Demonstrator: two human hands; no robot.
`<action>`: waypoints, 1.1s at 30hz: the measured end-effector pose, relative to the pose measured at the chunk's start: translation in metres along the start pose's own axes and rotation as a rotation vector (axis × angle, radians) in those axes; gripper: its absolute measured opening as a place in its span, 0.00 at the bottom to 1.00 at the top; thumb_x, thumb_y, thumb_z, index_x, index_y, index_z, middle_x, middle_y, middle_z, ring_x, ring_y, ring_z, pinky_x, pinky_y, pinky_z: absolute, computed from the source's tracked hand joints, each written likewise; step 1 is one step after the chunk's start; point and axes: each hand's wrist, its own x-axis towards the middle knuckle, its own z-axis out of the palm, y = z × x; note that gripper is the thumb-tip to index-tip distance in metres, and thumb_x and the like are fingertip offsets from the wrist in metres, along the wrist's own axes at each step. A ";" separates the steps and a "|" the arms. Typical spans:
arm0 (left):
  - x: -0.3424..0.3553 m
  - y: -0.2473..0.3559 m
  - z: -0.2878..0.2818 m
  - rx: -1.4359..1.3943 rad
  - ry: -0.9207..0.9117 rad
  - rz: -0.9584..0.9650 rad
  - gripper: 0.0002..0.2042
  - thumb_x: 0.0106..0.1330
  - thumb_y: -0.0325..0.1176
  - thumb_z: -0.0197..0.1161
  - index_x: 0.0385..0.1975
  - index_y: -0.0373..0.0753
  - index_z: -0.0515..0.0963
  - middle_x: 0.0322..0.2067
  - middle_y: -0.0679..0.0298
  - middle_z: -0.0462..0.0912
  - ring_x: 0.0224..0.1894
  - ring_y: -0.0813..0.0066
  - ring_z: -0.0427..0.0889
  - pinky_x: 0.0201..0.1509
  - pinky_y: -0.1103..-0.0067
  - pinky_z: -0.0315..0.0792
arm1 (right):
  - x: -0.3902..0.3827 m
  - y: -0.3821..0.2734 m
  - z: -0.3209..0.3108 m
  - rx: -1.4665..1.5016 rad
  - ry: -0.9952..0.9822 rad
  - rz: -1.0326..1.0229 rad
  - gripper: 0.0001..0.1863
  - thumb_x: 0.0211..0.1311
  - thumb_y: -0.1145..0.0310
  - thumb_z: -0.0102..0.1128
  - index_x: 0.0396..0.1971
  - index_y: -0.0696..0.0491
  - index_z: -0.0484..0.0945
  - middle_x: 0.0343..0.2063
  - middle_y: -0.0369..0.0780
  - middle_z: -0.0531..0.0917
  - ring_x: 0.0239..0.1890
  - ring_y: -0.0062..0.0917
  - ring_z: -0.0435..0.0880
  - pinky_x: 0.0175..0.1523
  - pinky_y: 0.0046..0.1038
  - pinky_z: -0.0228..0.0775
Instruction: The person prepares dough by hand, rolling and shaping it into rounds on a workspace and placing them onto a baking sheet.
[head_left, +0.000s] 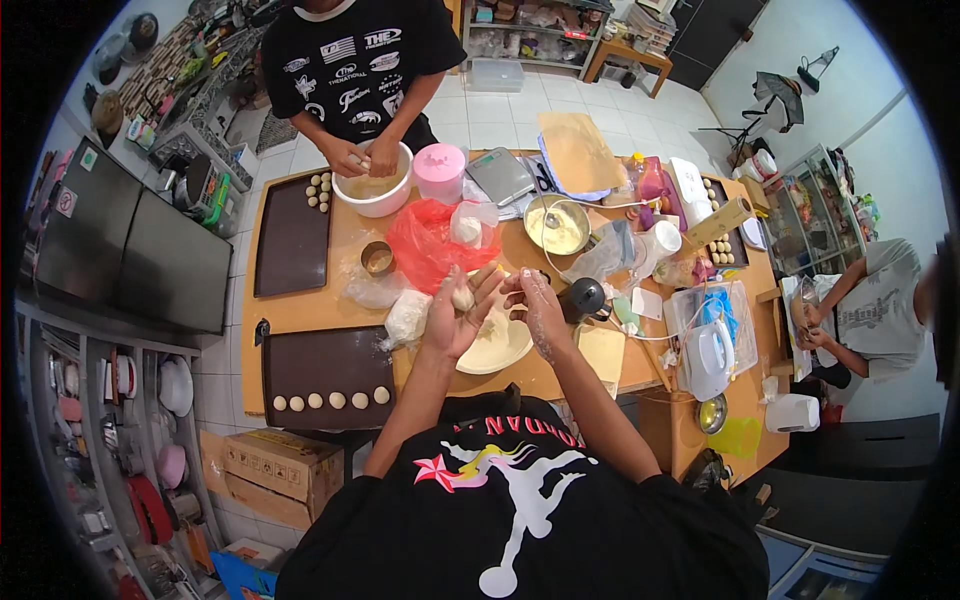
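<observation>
Above a cream-coloured bowl (500,352) my left hand (450,325) is turned palm up, cradling a small pale dough ball (462,298) near the thumb. Beside it, my right hand (541,312) is dusted with flour, its fingers bent and their tips drawn together. Whether anything is between those fingertips I cannot make out. My hands are close to each other but apart. At the left front, a dark baking tray (320,365) carries a row of several dough balls (337,400). Both hands hide part of the bowl and what is in it.
Across the table, a person works dough over a white tub (385,203), next to another dark tray (292,240). Around my hands lie a red plastic bag (425,245), a pan of yellowish mixture (557,226), a black-lidded jug (583,298) and a hand mixer (708,358). Another person sits right.
</observation>
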 end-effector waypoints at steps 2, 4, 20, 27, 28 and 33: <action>0.009 0.005 -0.023 0.031 -0.150 -0.022 0.11 0.76 0.43 0.47 0.39 0.43 0.72 0.14 0.68 0.63 0.16 0.80 0.63 0.18 0.87 0.60 | 0.000 0.000 0.000 0.017 0.006 -0.003 0.18 0.76 0.53 0.43 0.40 0.52 0.73 0.33 0.35 0.78 0.32 0.16 0.75 0.36 0.21 0.68; 0.026 0.005 -0.056 0.046 -0.350 -0.032 0.10 0.76 0.42 0.48 0.42 0.44 0.71 0.16 0.68 0.66 0.15 0.82 0.62 0.16 0.87 0.55 | 0.003 0.002 -0.003 0.010 0.000 -0.011 0.18 0.75 0.53 0.43 0.40 0.53 0.73 0.33 0.35 0.78 0.32 0.16 0.75 0.36 0.21 0.68; 0.030 -0.008 -0.060 0.046 -0.346 -0.057 0.11 0.76 0.45 0.47 0.40 0.45 0.70 0.22 0.67 0.71 0.15 0.81 0.63 0.18 0.85 0.55 | 0.001 0.005 -0.007 0.038 0.027 0.018 0.19 0.76 0.52 0.41 0.40 0.53 0.73 0.33 0.35 0.78 0.32 0.17 0.75 0.36 0.21 0.68; 0.030 -0.011 -0.057 -0.020 -0.323 -0.067 0.04 0.72 0.31 0.45 0.39 0.46 0.69 0.16 0.69 0.63 0.15 0.82 0.58 0.17 0.84 0.51 | 0.003 0.004 -0.005 0.041 0.028 0.015 0.19 0.76 0.51 0.41 0.39 0.52 0.73 0.33 0.35 0.78 0.32 0.17 0.75 0.36 0.22 0.68; 0.023 -0.014 -0.043 -0.027 -0.211 -0.046 0.05 0.71 0.29 0.45 0.40 0.46 0.69 0.16 0.69 0.63 0.16 0.82 0.60 0.17 0.84 0.51 | 0.003 0.005 -0.006 0.053 0.029 0.014 0.20 0.76 0.51 0.40 0.39 0.52 0.73 0.33 0.35 0.78 0.32 0.17 0.75 0.36 0.22 0.68; 0.017 -0.009 -0.036 0.117 -0.195 -0.029 0.05 0.75 0.38 0.47 0.42 0.46 0.68 0.17 0.71 0.64 0.17 0.83 0.63 0.18 0.85 0.54 | 0.002 0.006 -0.008 0.054 0.033 0.024 0.20 0.76 0.50 0.40 0.39 0.52 0.73 0.33 0.35 0.78 0.32 0.17 0.75 0.36 0.22 0.68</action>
